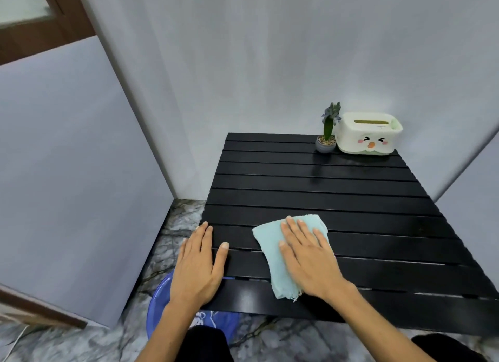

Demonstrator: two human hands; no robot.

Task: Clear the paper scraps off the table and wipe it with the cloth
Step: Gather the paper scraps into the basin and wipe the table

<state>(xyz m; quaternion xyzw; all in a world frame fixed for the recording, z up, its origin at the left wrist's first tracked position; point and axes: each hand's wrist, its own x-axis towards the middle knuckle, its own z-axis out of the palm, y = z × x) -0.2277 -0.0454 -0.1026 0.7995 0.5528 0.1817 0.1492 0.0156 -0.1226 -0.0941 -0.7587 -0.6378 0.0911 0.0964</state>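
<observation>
Right hand (pixel 307 256) flat, fingers straight, pressing light blue terry cloth (pixel 272 253) onto black slatted table (pixel 351 199), lower centre. Unwiped slats lie up-frame and rightward. Left hand (pixel 197 267) flat, empty, bracing table's left edge. No scraps visible on tabletop.

No readable text anywhere tbh. The tissue box (pixel 369 133) at the back of the counter (pixel 324 194) has some tiny mark by its slot, but it's way too small to make out.
</observation>
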